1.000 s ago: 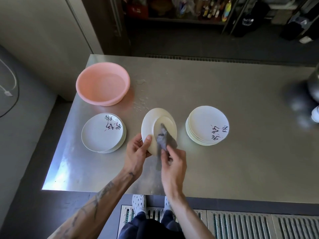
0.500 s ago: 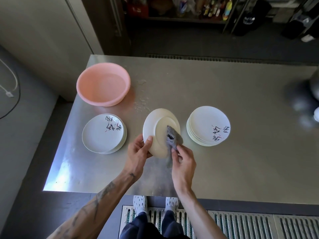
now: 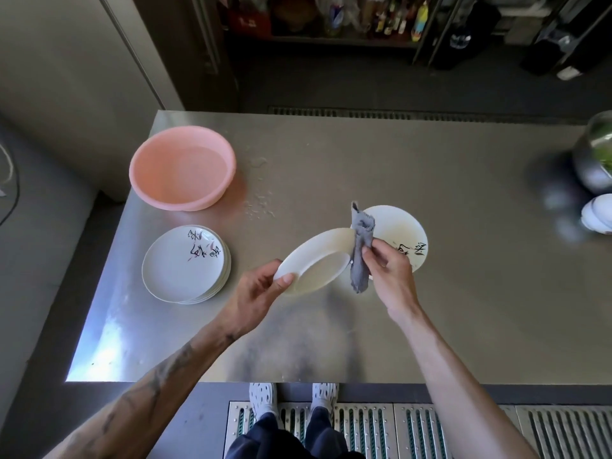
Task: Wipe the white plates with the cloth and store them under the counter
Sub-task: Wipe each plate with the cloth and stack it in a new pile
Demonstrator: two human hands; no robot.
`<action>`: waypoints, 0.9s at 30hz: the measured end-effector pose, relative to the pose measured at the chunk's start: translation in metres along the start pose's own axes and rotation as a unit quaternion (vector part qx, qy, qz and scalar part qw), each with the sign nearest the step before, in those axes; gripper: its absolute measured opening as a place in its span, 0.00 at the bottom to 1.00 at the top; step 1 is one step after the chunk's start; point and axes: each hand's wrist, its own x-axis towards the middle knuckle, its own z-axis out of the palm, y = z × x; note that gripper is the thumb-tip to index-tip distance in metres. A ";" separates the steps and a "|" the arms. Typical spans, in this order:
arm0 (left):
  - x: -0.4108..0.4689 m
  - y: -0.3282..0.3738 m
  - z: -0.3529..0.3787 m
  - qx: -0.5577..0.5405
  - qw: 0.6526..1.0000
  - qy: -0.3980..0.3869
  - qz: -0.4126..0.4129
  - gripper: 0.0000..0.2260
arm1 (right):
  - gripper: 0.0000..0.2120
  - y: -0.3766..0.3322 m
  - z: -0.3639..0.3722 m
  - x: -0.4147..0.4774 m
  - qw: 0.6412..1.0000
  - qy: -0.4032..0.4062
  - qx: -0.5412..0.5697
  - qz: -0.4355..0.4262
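A steel tabletop [image 3: 463, 309] fills mid-frame. Just below centre the left grip [image 3: 258, 293] pinches the tilted white plate [image 3: 318, 260] at its lower-left rim, thumb on top. The right grip [image 3: 387, 270] clutches the limp grey cloth [image 3: 359, 256] at the opposite rim. Glazed, stiff, breakable, probably slick: hold by the rim.

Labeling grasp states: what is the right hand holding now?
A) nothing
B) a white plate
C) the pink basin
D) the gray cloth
D: the right hand pinches the gray cloth, while the left hand holds the plate by its rim.
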 end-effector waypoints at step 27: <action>0.145 -0.046 0.093 0.325 0.886 -0.186 0.275 0.17 | 0.07 0.038 -0.125 0.047 0.984 0.094 -0.063 0.134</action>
